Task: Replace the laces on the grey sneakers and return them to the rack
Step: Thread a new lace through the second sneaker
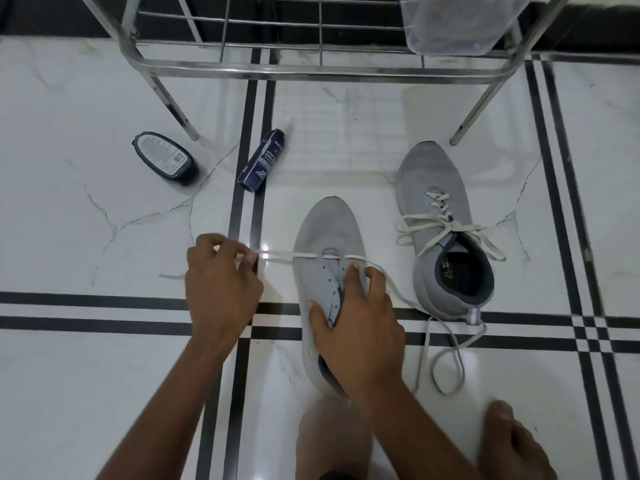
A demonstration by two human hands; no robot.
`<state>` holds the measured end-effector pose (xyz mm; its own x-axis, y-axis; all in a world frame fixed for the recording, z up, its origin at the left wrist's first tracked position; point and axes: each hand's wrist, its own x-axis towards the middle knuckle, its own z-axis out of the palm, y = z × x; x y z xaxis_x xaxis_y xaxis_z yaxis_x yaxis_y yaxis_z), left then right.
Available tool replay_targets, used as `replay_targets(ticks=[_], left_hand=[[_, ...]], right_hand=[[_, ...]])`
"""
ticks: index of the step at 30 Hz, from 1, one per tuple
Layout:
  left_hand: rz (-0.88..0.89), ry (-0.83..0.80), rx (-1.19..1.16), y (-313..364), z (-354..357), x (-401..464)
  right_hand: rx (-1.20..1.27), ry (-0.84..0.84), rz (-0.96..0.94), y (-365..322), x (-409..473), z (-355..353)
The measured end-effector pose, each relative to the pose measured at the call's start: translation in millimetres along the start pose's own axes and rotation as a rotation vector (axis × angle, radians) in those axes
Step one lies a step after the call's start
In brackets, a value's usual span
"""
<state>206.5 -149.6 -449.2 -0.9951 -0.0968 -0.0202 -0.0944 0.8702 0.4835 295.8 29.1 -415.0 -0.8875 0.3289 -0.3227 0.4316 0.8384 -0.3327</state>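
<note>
Grey sneaker (327,237) lay on the tiled floor (104,393), toe toward the rack (311,69). A white lace (277,254) ran through its front eyelets; the left hand (220,289) pinched the lace end, pulled out sideways. The right hand (356,323) gripped the sneaker's tongue and collar. The second sneaker (443,244), already laced, stood just beside on the right. A spray can (261,161) and a dark bottle (165,157) lay near the rack leg.
</note>
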Motion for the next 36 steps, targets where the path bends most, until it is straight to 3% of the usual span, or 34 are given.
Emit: replay_targets(ticks=[4,6,9,14,16,20,23,26,29,31,33,36], left_hand=[[0.395,-0.077,-0.021,32,14,-10],[0.449,-0.103,-0.018,44,27,-10],[0.33,-0.077,-0.02,46,28,-3],[-0.11,-0.04,-0.009,10,10,2],[-0.089,-0.016,-0.003,6,7,-1],[0.307,-0.075,-0.094,34,16,-10],[0.396,-0.084,-0.041,49,29,-11],[0.277,-0.007,0.016,45,25,-6],[-0.003,0.03,0.056,20,14,3],[-0.094,0.082,0.052,7,7,5],[0.025,0.094,0.009,13,6,-2],[0.374,-0.029,-0.028,40,19,-16]], right_hand=[[0.005,0.0,-0.007,1,1,0],[0.012,0.011,-0.009,3,2,-1],[0.017,0.016,-0.013,4,3,-1],[0.025,0.021,-0.011,6,3,2],[0.031,0.02,-0.01,5,2,4],[0.042,0.02,-0.007,6,3,5],[0.058,0.008,0.001,6,3,5],[0.059,0.022,0.002,5,2,3],[0.071,0.026,0.003,6,2,3],[0.076,0.018,0.005,5,2,4],[0.071,0.02,0.003,5,2,6],[0.074,0.013,0.002,7,3,6]])
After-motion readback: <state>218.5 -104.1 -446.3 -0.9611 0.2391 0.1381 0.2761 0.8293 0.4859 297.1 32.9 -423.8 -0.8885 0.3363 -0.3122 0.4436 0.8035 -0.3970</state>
